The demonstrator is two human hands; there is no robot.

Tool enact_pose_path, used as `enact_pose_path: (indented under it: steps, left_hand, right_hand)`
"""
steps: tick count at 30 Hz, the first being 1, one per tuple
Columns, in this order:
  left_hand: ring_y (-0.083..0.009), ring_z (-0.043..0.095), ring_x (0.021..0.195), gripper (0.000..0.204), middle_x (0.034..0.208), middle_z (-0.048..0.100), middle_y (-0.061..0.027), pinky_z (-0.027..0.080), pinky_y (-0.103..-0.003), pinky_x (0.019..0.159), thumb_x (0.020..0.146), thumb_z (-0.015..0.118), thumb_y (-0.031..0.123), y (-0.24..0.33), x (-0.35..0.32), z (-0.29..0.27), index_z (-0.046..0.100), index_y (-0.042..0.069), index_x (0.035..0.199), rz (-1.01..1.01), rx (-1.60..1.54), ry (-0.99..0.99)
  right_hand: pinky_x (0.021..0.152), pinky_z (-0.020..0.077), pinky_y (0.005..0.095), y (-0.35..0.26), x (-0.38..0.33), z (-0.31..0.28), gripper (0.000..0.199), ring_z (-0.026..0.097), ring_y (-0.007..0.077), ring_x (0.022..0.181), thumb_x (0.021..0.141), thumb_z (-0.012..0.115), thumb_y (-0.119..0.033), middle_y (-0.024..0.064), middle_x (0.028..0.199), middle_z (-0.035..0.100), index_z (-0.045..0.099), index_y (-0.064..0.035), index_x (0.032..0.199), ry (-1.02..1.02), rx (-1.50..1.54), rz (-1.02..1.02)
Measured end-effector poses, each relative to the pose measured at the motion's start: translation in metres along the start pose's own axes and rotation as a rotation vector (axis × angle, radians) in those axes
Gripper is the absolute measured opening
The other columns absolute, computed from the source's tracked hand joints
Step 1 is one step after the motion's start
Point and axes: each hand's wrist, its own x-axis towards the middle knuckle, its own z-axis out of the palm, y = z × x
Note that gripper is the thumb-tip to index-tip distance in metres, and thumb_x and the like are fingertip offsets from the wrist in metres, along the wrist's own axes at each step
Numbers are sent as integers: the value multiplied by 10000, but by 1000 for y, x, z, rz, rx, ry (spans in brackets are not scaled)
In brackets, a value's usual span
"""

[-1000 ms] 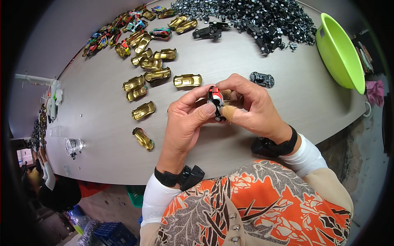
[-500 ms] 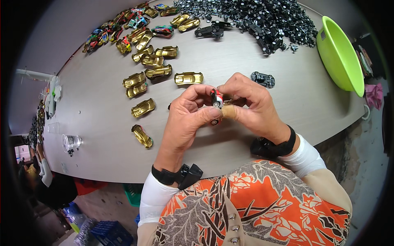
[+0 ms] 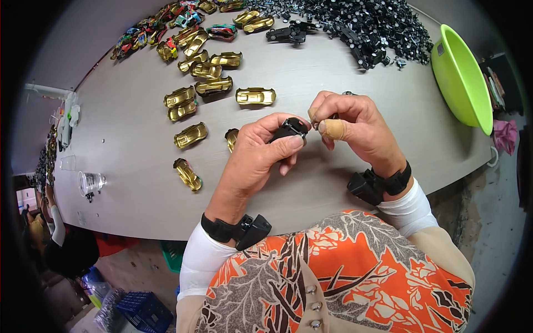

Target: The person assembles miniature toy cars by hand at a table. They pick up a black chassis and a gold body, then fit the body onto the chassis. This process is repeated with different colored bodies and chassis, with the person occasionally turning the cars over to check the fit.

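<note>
Far left edge: a co-worker's white sleeve (image 3: 58, 226) reaches toward a mixed heap (image 3: 43, 166) on the far end of the grey tabletop (image 3: 139, 177).
Clear cups: 2, a smaller cup (image 3: 68, 162) and a larger cup (image 3: 91, 182), both near the left side.
Floor, lower left: a blue crate (image 3: 145, 312), below the tabletop's edge.
Multicoloured cars: a heap (image 3: 145, 38) along the back left, bodies tumbled over each other.
Gold cars: several small bodies in a loose column; 1 gold car (image 3: 187, 174) lies nearest the person, a touching pair (image 3: 180, 104) farther back, and another car (image 3: 255, 96) sits apart, to the right. 1 more gold body (image 3: 231, 140) is partly covered by the left hand.
Left hand (image 3: 252, 152): grasping, thumb and fingers closed around a toy car (image 3: 288, 129).
Toy car: above the tabletop, dark side showing, its end toward the right hand.
Right hand (image 3: 361, 125): tan tape (image 3: 335, 129) on the thumb; fingertips pinched on a small part (image 3: 316, 125), too small to identify, just beside the toy car.
Dark piece (image 3: 348, 93): behind the right hand, mostly hidden.
Black chassis and wheels: a broad heap (image 3: 383, 33) at the back right.
Green basin (image 3: 463, 77): tilted on its side at the right.
Pink bag (image 3: 504, 136): just beyond the basin.
</note>
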Motion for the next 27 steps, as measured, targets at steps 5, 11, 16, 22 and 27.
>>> enact_pose_path:
  steps: [5,11,16,22,27]
  left_hand:
    - [-79,517,560,301,776,563,-29,375,-177,408,807,639,99,-2,1,1,541,15,1078,-21,-20,-8]
    - [-58,501,537,300,777,569,-22,333,-161,394,810,630,108,-1,1,3,507,31,1073,-4,-65,31]
    - [-50,500,528,211,745,593,-21,331,-147,402,800,644,118,-2,1,0,575,31,978,-11,37,57]
    - [-32,487,514,151,734,595,-4,330,-140,408,801,643,106,-1,-1,0,611,22,922,-8,126,44]
    - [-22,477,521,156,728,580,15,323,-140,419,807,641,106,-1,-2,1,612,20,933,-16,168,16]
  right_hand:
    - [543,403,176,5,1,8,155,465,22,623,782,635,-40,-42,742,522,612,-13,933,104,-61,43]
    - [533,389,174,6,2,10,170,447,16,590,769,636,-22,-43,727,519,604,-9,935,69,-68,50]
    - [508,405,186,4,0,6,65,476,28,596,780,615,-25,-17,777,536,587,-7,835,88,8,63]
    - [498,411,192,6,-3,0,38,489,46,592,782,604,-26,-3,781,522,582,5,776,-46,32,117]
    - [492,390,186,3,-3,0,35,482,42,594,767,614,-22,-10,750,516,591,-6,747,-51,-16,124]
